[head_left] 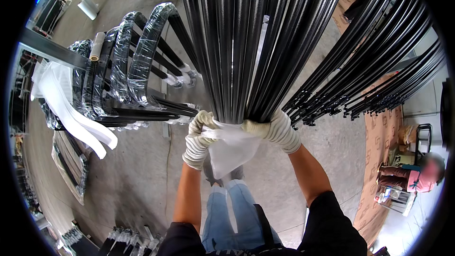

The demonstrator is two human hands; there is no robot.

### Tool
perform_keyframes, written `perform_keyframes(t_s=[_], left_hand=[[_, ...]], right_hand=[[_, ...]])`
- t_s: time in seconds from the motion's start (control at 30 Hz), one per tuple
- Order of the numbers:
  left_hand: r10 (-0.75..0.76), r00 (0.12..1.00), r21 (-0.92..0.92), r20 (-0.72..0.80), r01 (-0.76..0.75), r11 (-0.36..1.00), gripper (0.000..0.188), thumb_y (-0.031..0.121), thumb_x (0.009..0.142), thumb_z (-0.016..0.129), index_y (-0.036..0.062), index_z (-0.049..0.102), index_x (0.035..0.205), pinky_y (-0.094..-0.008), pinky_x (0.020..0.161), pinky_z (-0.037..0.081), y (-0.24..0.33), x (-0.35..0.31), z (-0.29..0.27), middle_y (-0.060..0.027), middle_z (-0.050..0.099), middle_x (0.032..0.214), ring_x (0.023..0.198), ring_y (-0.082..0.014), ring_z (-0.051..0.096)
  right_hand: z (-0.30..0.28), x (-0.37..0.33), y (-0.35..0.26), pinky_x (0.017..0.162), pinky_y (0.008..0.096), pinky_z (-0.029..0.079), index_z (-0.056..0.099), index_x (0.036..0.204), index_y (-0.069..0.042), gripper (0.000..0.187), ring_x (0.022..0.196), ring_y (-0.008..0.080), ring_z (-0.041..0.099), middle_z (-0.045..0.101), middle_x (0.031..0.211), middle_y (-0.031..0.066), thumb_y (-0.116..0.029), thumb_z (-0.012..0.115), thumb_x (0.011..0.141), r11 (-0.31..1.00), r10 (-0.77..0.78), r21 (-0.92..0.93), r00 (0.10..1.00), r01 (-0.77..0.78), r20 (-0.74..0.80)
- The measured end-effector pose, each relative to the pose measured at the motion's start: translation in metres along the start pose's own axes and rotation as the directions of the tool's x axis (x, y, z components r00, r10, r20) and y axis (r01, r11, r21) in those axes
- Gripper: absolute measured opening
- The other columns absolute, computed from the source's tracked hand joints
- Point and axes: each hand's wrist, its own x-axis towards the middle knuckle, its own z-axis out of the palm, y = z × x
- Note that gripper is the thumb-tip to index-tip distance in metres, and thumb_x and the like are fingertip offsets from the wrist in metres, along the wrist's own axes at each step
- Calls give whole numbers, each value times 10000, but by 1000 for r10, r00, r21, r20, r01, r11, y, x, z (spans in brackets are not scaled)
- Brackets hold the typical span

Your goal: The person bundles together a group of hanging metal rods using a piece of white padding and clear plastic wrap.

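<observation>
We reach both forearms forward, the right one angling inward. Our gloved left hand [198, 138] curls its fingers closed on the white sheet [233, 150], at the near ends of the black tubes [226, 66]. Our right hand [277, 132] meets the sheet's right side; we cannot tell its finger closure.

Wrapped frames [142, 59] stand at ten o'clock, with a white roll [88, 8] on the floor beyond. Cardboard [377, 161] lies at three, a person [419, 180] at four, wrapped bundles [124, 241] at seven.
</observation>
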Motion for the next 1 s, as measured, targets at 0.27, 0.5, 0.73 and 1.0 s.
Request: perform_keyframes(t_s=[0.27, 0.5, 0.73, 1.0], left_hand=[[3, 1000, -86, -25, -5, 996, 536, 200, 609, 761, 61, 466, 1034, -241, 778, 409, -19, -12, -1, 9, 532, 895, 851, -101, 503], [-250, 967, -166, -55, 238, 957, 491, 178, 598, 762, 54, 489, 986, -219, 745, 410, -3, -6, 18, 5, 531, 913, 836, -84, 494], [27, 999, 505, 28, -38, 862, 272, 91, 693, 653, 52, 525, 930, -264, 750, 411, 15, -11, 23, -41, 496, 882, 822, -152, 484], [-267, 954, 828, 138, 37, 560, 283, -31, 642, 598, 26, 559, 916, -306, 705, 448, 76, -31, 12, -133, 590, 793, 772, -223, 568]], right_hand=[[12, -5, 29, 693, 254, 464, 569, 936, -11, 295, 759, 131, 564, 588, 847, 38, -1, 584, 642, 970, -68, 235, 998, 66, -1], [-6, 26, 47, 926, 362, 305, 350, 1241, -9, 709, 1071, 241, 426, 456, 1150, 162, -257, 616, 633, 798, -429, 600, 756, 61, 494], [-2, 33, 36, 830, 314, 339, 287, 1268, 16, 860, 917, 195, 476, 527, 963, 126, -234, 694, 552, 813, -296, 580, 821, -51, 488], [-2, 42, 11, 824, 295, 361, 299, 1257, 40, 896, 920, 219, 508, 548, 953, 158, -206, 700, 494, 673, -399, 733, 784, -102, 475]])
